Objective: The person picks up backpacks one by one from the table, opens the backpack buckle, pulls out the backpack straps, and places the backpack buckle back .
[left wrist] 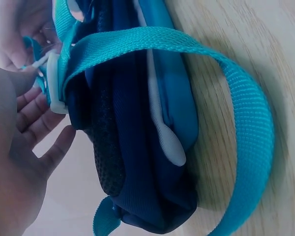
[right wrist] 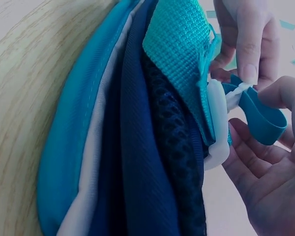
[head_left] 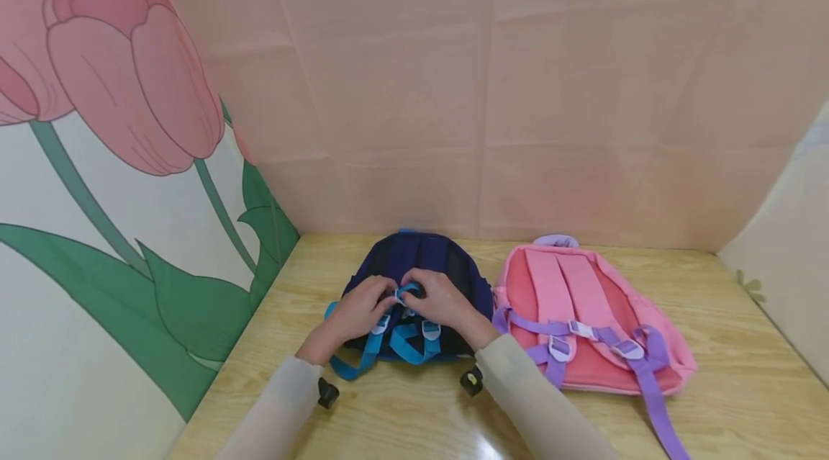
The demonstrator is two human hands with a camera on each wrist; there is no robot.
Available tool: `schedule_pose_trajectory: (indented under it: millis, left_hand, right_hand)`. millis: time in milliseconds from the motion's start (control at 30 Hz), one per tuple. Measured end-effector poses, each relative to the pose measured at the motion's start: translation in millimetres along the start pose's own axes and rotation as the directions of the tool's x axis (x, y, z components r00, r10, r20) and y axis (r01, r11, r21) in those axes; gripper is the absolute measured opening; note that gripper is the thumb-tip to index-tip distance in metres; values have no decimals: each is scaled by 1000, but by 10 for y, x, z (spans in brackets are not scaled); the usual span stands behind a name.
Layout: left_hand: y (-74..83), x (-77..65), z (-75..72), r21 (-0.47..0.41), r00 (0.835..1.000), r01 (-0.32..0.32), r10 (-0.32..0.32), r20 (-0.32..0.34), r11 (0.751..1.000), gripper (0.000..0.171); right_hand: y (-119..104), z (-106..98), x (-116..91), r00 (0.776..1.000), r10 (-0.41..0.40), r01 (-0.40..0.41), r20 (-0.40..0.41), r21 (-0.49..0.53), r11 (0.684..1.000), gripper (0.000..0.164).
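A navy backpack (head_left: 424,251) lies back-panel up on the table, its blue straps and white strap adjusters (head_left: 430,330) toward the person. Over its middle, my left hand (head_left: 359,309) pinches a small white buckle (right wrist: 238,93) between thumb and fingers. Close beside it, my right hand (head_left: 443,298) holds the looped blue webbing strap (right wrist: 265,118) that runs through this buckle. The fingertips of both hands nearly meet there. In the left wrist view, a loose blue strap (left wrist: 250,128) arches out over the table. Part of the buckle is hidden behind fingers.
To the right lies a pink backpack (head_left: 615,287) with purple straps (head_left: 650,388) and white buckles, one strap trailing toward the near edge. The wooden table (head_left: 745,373) meets a pink backdrop (head_left: 486,86) behind and a tulip-printed wall (head_left: 116,71) at left.
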State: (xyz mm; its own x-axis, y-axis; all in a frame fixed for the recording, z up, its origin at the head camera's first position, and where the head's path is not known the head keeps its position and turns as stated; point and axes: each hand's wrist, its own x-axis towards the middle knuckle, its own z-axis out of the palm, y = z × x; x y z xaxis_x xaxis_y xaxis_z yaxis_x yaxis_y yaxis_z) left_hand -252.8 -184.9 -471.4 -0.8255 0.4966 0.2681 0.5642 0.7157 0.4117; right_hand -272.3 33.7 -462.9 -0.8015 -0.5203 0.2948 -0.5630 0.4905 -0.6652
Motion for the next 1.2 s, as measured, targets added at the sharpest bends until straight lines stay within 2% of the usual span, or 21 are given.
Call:
schedule_pose_trajectory:
  millis: [233,533,733,1000,1200]
  left_hand:
    - [11,6,-5,-6,1000,14,-14,3,1000,19]
    - [6,9,27,10,1000,15,-15,7,1000,19]
    - [9,5,29,4,1000,23,-23,5,1000,18]
    - [-1,7,35,5,1000,27,-27,2,1000,19]
    - [-4,11,34,4,1000,28,-28,-2,1000,19]
  right_hand:
    - [17,1,6,1000,15,-15,-17,-8,1000,11]
    - [7,0,0,1000,12,-12,10,6,1000,13]
    - [1,-7,-9,999,32,-32,-5,11,999,9]
    - [4,5,-8,1000,27,-27,3,-5,1000,18]
    - [-13,5,-14,998,58,-58,5,3,998,14]
